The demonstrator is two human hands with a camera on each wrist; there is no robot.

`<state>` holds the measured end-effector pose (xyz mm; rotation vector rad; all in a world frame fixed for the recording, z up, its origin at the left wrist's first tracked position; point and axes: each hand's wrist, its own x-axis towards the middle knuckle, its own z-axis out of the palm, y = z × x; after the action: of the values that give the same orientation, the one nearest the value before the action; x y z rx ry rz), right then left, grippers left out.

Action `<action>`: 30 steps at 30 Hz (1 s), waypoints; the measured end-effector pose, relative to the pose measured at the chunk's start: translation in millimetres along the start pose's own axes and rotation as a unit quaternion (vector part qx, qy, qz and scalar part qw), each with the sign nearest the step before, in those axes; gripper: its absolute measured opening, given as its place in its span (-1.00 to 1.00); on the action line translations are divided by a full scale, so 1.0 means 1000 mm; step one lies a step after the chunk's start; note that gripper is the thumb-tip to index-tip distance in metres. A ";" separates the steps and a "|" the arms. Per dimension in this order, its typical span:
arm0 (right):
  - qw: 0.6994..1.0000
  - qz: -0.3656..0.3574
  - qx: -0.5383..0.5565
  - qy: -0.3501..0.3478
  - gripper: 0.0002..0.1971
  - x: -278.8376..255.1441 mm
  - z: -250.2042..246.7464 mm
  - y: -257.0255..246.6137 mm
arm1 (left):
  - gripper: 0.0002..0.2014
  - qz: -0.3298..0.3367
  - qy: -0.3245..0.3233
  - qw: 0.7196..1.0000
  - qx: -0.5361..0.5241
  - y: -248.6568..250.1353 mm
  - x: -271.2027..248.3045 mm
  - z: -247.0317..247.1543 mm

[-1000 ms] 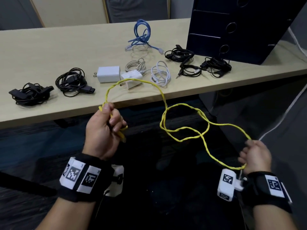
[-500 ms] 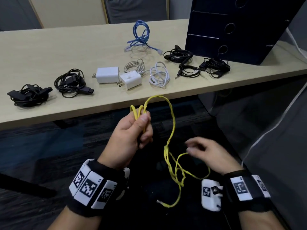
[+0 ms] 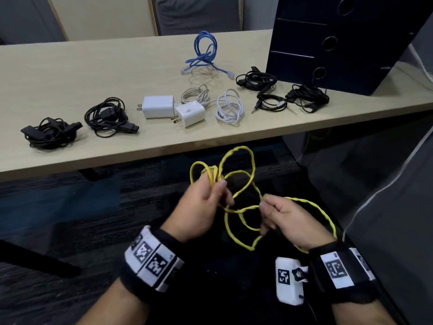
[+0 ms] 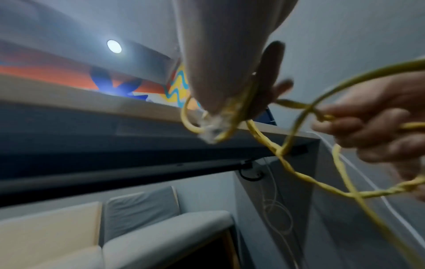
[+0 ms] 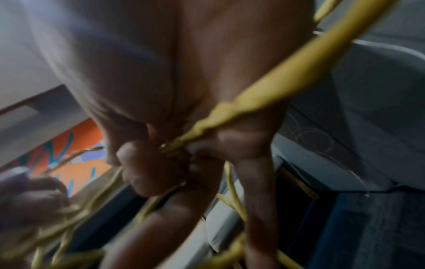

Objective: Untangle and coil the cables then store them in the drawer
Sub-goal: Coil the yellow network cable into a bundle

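Below, dark carpet (image 3: 70, 231); beige table (image 3: 70, 73) beyond; left hand (image 3: 199, 207) and right hand (image 3: 288, 219) each gripping yellow cable (image 3: 248, 208).

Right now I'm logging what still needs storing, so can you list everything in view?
yellow cable: 1, yellow, held in loose loops in front of the table
black cable bundles: 5, black, two at table left, three at right
chargers: 2, white, table middle
white cable: 1, white, right of chargers
beige cable: 1, beige, behind chargers
blue cable: 1, blue, table back
drawer cabinet: 1, dark blue, table right
table: 1, light wood
left hand: grips gathered yellow loops
right hand: fingers curled round the yellow cable
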<state>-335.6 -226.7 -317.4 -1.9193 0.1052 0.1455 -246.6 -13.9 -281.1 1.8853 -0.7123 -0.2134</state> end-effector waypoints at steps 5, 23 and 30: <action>0.981 -0.014 0.196 -0.001 -0.57 -0.009 -0.016 -0.007 | -0.75 -0.037 -0.064 0.987 0.141 -0.002 0.009 0.002; 0.768 0.001 0.475 0.430 -0.63 -0.027 -0.088 0.031 | -0.69 -0.163 0.188 0.951 -0.182 -0.020 0.007 -0.022; 0.750 0.149 0.258 0.590 -0.67 -0.010 -0.094 0.067 | -0.69 -0.152 0.228 0.907 -0.321 -0.005 0.007 -0.028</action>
<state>-350.8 -338.0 -345.8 -1.1485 1.1761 -0.8404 -226.6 5.1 -272.4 1.3181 -0.0019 -0.1659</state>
